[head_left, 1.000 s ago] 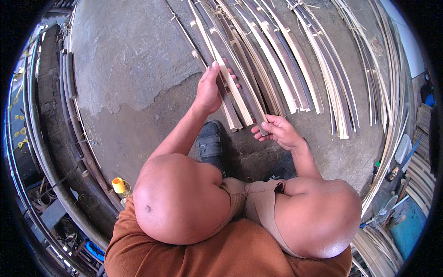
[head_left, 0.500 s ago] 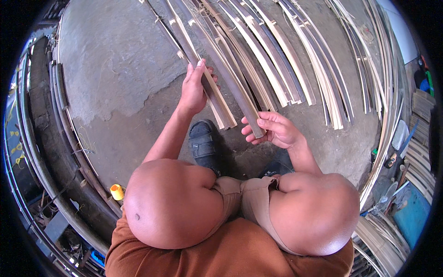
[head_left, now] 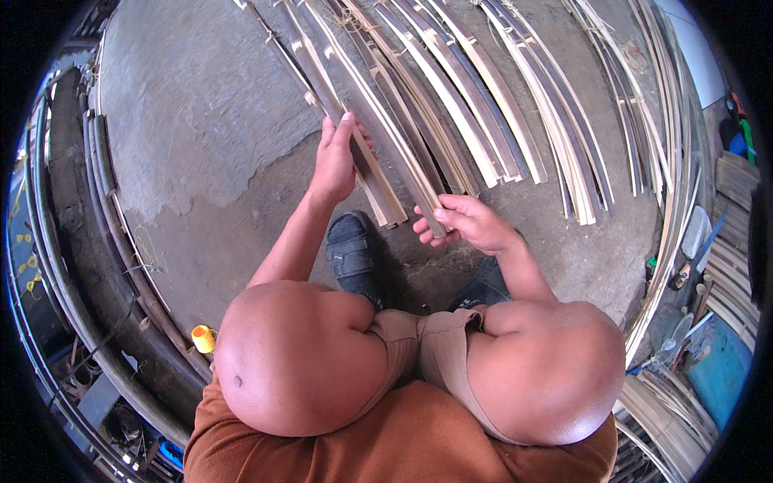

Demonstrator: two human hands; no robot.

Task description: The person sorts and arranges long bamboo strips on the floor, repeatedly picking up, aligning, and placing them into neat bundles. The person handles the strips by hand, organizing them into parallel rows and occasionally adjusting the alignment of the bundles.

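Person squatting on a concrete floor [head_left: 201,121], knees up, view straight down

Left hand [head_left: 334,165]: fingers pressed together and laid flat along a bamboo strip [head_left: 366,173] at the left side of the spread, thumb side hidden, so cannot tell if it wraps under. Strip's near end lies just past the hand, next to the toe of a black shoe [head_left: 352,249]

Right hand [head_left: 467,225]: fingers curled, pinching the near end of a second bamboo strip [head_left: 386,137] between thumb and fingertips. That strip runs up and left from the hand, raised at the held end; far end blends into the pile, cannot tell where it touches down

Hands near each other but apart, the 2 strips roughly parallel

Rest of the split bamboo strips [head_left: 499,121] lies fanned out on the floor ahead, pale faces up on most, some dark. More bundles [head_left: 668,201] curve along the right edge. Long dark poles [head_left: 105,233] stacked along the left. Small yellow cup [head_left: 203,338] on the floor by the left knee. Blue container [head_left: 721,366] far right, well apart from the hands
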